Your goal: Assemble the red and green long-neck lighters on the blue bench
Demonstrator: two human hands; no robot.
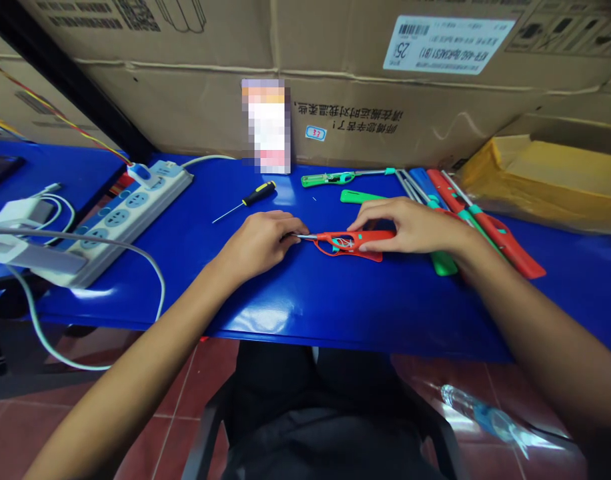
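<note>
My left hand [260, 243] pinches the metal tube at the tip of a red long-reach lighter [373, 238], and its fingertips are partly hidden. My right hand [415, 225] grips the handle end of that lighter, fingers over the top and side. The casing is open in the middle, with thin wires and a bit of teal showing. Just beyond my right hand lie a green half-casing [360, 196] and a green lighter [315, 180] with its metal tube pointing right. A black and yellow screwdriver [259, 194] rests beyond my left hand.
Several red, blue and green lighters [505, 237] are piled right of my right hand. A yellow-taped open box [540, 173] stands behind them. On the left are a power strip [130, 207] and white cables. A pixelated upright object [269, 127] leans on a large carton [195, 100].
</note>
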